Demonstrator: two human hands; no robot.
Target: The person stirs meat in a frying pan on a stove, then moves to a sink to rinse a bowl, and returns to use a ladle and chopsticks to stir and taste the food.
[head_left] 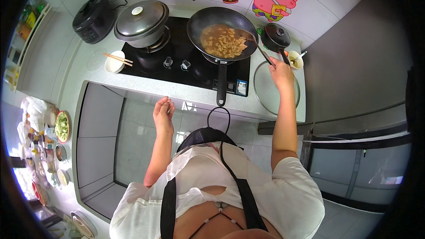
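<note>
My right hand [282,76] is closed around the dark handle of a spatula [264,54], whose far end reaches over the right rim of a black wok [198,17]. The spatula's head is hard to make out against the food. Chunks of browned food [227,44] lie in brown liquid in the wok, mostly toward its right side. The wok stands on the right burner, its long handle [222,84] pointing toward me. My left hand [164,111] hangs in front of the counter edge, fingers loosely curled together with nothing visible in them. It touches nothing.
A lidded grey pot [142,24] sits on the left burner of the black cooktop [150,68]. Nearby are a white bowl [114,65] with chopsticks, a cooker [93,20], a glass lid [265,88], a small lidded saucepan [275,37] and a cup [295,59].
</note>
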